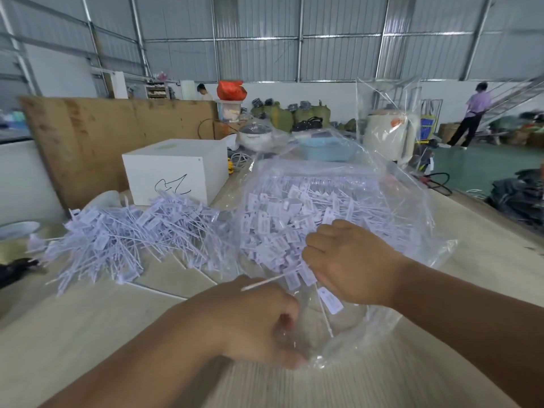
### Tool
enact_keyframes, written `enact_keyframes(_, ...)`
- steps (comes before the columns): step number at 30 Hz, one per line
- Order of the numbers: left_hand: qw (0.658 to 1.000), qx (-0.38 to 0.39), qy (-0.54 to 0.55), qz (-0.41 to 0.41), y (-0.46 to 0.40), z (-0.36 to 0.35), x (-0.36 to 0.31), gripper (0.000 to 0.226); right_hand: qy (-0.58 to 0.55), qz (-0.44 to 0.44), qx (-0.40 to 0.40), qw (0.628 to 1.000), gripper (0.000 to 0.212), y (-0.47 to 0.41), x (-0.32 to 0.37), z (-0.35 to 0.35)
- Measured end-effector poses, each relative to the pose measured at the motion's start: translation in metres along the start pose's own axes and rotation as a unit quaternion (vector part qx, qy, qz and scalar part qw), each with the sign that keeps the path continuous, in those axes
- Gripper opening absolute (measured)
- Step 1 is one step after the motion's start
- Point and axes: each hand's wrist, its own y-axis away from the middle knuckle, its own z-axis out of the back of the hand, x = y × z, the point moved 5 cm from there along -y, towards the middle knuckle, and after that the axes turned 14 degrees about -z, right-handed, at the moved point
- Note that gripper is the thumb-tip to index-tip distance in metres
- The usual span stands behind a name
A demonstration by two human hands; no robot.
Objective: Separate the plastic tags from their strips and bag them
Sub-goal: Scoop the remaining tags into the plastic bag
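The left hand [259,322] has a tight grip on the near edge of the clear bag [382,201]. The right hand [350,263] reaches into the bag's mouth; its grip is hidden. The bagged tags [282,222] lie just past it. The loose tag pile [126,240] sits on the bench [88,319], nearer the left hand.

- This is a warehouse or small factory hall: corrugated metal walls [265,33] on a steel frame rise at twelve o'clock.
- A green painted floor [482,166] spreads at two o'clock, with a metal staircase [518,95] beside a standing person [472,113].
- Stuffed green sacks [291,113] are stacked along the far wall near one o'clock.
- A long work table [88,319] carries a loose heap of plastic tags [123,240] at ten o'clock and a white box [176,169] at eleven.
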Motion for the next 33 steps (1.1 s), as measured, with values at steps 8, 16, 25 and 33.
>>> enact_keyframes(8,0.979,-0.121,-0.128,-0.102,0.012,0.002,-0.023,0.029,0.044,-0.144,0.259,0.954,0.022,-0.018,0.006,-0.021)
enact_keyframes(16,0.949,-0.218,-0.145,-0.177,0.025,0.016,-0.037,0.022,-0.114,-0.104,0.324,0.933,0.014,-0.01,0.024,-0.021)
enact_keyframes(25,0.922,-0.319,-0.087,-0.202,0.052,0.027,-0.031,0.026,-0.163,-0.2,0.251,0.933,0.012,-0.026,0.016,0.004)
enact_keyframes(33,0.835,-0.544,0.068,0.042,0.088,0.068,0.096,0.03,-0.34,-0.165,-0.069,0.923,0.019,-0.081,0.078,0.077)
